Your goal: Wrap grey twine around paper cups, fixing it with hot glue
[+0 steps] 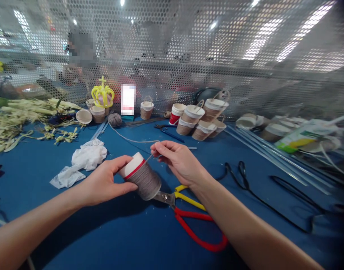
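A: "What lies nearest?"
B: "Scissors, red- and yellow-handled, on the blue tabletop."
A: "And the paper cup?"
B: "Tilted near the blades, wrapped in gray yarn. The left hand grasps it; the right hand pinches the strand."
A: "Farther off?"
B: "The yarn ball, then handled cups before a perforated panel."

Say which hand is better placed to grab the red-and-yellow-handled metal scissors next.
Probably the right hand: it pinches only thin grey yarn, nearer the scissors' handles, while the left hand grips the yarn-wrapped white cup.
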A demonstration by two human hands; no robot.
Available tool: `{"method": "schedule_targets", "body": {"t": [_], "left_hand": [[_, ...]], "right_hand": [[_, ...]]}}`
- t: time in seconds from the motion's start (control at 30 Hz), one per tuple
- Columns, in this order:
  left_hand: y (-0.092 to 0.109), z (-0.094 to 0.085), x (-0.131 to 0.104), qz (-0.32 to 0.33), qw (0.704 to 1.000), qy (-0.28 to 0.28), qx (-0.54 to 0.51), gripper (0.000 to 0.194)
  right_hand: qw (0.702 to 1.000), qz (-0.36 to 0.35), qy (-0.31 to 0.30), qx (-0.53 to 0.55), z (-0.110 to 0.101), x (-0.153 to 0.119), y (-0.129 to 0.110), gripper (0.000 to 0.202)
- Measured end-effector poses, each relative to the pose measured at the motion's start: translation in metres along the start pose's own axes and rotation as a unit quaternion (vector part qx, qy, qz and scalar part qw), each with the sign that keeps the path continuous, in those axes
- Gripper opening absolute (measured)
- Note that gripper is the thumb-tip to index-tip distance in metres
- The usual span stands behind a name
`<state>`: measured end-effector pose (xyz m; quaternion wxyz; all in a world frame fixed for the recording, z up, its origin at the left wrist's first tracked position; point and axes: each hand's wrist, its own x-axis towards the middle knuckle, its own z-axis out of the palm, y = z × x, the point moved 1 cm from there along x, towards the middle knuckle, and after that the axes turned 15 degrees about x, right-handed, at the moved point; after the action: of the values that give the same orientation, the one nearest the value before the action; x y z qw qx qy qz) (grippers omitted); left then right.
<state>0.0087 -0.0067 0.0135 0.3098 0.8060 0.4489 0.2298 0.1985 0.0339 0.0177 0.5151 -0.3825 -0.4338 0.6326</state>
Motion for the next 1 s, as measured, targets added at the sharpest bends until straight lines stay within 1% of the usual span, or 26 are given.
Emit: {"method": "schedule_targets", "body": {"t": [0.23,0.53,0.8,1.0], "left_hand": [[0.001,0.001,-0.002,0.018,1.000,0.004,-0.002,0.030],[0.001,0.002,-0.007,0.033,0.999,0.007,0.035,0.026],[-0.001,0.003,-0.007,0.048,0.999,0.012,0.011,0.028],[0.000,0.003,-0.008,0.044,0.998,0.019,0.031,0.027]], "right_hand": [[1.000,0.010,-0.017,0.006,0.000,0.001,0.006,0.016],[0.999,0.015,-0.043,-0.010,0.004,-0.001,0.012,0.015],[0.998,0.026,-0.044,-0.039,0.005,-0.002,0.013,0.016],[0.997,0.015,-0.048,-0.067,0.010,-0.006,0.013,0.018]]}}
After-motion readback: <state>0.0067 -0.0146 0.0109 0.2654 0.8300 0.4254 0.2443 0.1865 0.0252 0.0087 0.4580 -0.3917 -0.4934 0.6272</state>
